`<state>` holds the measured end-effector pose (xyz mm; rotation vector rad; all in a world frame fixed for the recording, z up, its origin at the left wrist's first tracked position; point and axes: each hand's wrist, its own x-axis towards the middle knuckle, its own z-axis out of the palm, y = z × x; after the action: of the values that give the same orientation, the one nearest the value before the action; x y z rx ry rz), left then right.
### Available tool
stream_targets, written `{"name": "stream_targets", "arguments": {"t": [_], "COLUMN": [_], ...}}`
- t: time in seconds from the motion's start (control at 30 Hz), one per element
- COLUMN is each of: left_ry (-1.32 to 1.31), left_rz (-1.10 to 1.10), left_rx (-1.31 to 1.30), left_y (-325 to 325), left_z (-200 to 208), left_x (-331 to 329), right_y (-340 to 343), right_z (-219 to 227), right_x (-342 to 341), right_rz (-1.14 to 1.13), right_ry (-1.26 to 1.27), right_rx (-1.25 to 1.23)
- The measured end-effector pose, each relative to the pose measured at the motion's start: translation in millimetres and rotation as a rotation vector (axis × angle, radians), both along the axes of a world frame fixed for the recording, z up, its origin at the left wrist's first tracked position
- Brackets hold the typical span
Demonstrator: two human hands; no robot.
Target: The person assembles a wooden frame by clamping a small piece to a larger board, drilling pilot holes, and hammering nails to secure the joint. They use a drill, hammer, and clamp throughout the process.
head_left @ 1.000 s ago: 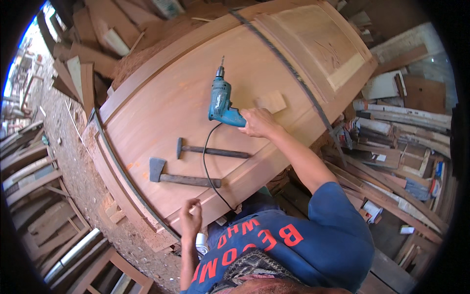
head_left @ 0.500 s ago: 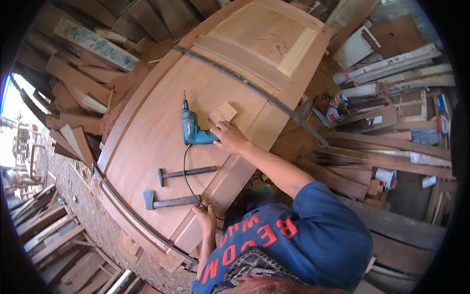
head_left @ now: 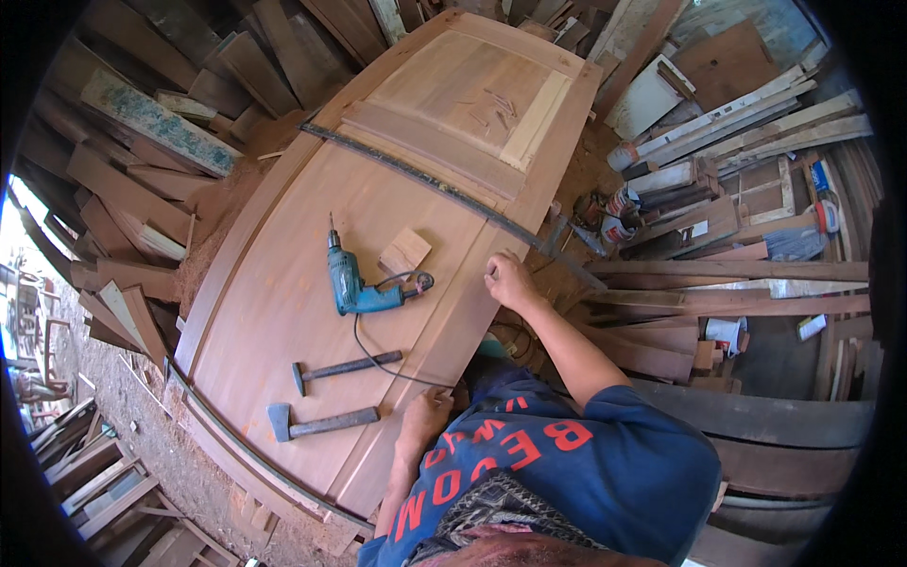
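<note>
On the wooden door panel point(head_left: 283, 283) lies a teal electric drill point(head_left: 351, 285), its bit toward the far side and its cord curving to the near edge. My left hand point(head_left: 428, 416) is closed at that edge, with the power cord point(head_left: 406, 376) running into its fingers. Beyond the drill's handle, my right hand point(head_left: 511, 281) is over the right border of the panel, fingers curled together; whether anything is inside is hidden. A small square wood block point(head_left: 404, 252) rests beside the drill. Nearer lie a hammer point(head_left: 350, 366) and a hatchet point(head_left: 321, 422).
A long metal bar clamp point(head_left: 425, 180) crosses the panel, and another clamp bar point(head_left: 255, 439) runs along its near left end. Wood shavings point(head_left: 501, 104) lie on the far inset. Stacked boards point(head_left: 132, 189) stand left, with more planks point(head_left: 737, 274) and paint cans point(head_left: 619, 217) right.
My right hand has left the drill's handle and moved right to the panel's border. My left hand has shifted right along the near edge, the cord moving with it. The view has shifted slightly.
</note>
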<state>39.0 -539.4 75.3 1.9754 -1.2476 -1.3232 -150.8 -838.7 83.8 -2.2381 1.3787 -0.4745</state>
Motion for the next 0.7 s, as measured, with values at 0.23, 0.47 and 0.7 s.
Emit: {"name": "stream_targets", "arguments": {"t": [0.23, 0.47, 0.7], "left_ry": [-0.101, -0.012, -0.01], "left_rz": [0.239, 0.334, 0.299], "left_rx": [0.138, 0.404, 0.356], "left_y": [-42, -89, -133], "left_z": [8, 13, 3], "left_x": [27, -25, -53], "right_y": [-226, -470, -521], "right_z": [-32, -71, -88], "right_x": [-31, -34, -23], "right_rz": [-0.365, -0.527, -0.415], "right_ry": [-0.232, -0.05, 0.141], "right_rx": [-0.015, -0.106, -0.073]}}
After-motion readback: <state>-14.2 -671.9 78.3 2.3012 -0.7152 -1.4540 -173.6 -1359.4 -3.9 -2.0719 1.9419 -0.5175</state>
